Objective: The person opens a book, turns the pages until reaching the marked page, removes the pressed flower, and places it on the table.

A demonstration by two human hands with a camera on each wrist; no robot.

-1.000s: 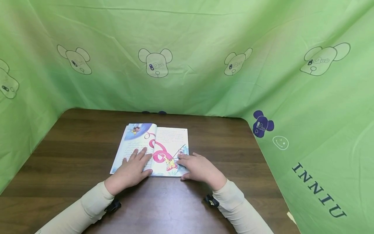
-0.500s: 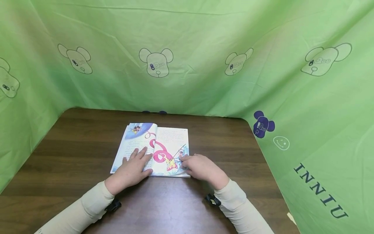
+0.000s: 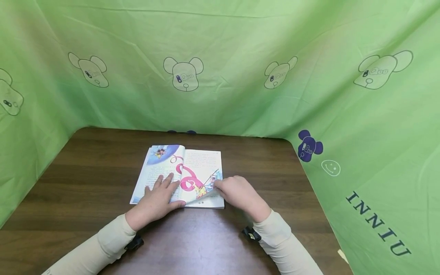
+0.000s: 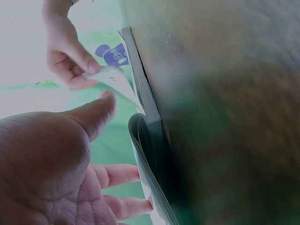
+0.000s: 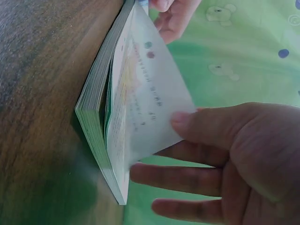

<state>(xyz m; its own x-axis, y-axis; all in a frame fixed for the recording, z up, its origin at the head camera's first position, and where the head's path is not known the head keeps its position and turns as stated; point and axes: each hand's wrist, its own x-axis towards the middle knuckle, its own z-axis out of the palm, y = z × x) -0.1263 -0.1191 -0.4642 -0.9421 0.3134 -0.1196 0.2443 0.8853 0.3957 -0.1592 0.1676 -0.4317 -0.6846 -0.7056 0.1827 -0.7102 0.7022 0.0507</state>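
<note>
Paper picture book (image 3: 178,175) lies open and flat on a dark wood-grain table (image 3: 86,183), roughly mid-table and just ahead of both hands. Thin softcover, glossy pages, rectangular; the spread shows a pink ribbon swirl, a blue patch at the top left, and blocks of small print. The spine runs away from the person, so the open spread's long axis goes left-right; page tops point to the far table edge.

Left hand (image 3: 156,200) rests flat on the book's left page, fingers straight and spread, thumb along the near edge; it grips nothing. In the left wrist view the left hand's palm (image 4: 51,173) sits beside the book's page block (image 4: 150,154).

Right hand (image 3: 238,193) is at the book's near right corner, thumb and fingers pinching one page (image 3: 206,194) and lifting it off the stack. The right wrist view confirms this: the thumb (image 5: 206,124) lies on the page's upper face, fingers under it, and the sheet (image 5: 145,93) curves up away from the page block (image 5: 101,122), which stays flat on the table.

Green cloth backdrop (image 3: 220,46) with bear-head outlines hangs behind and on both sides of the book, soft and creased. Cream knit sleeves (image 3: 275,240) cover both forearms.
</note>
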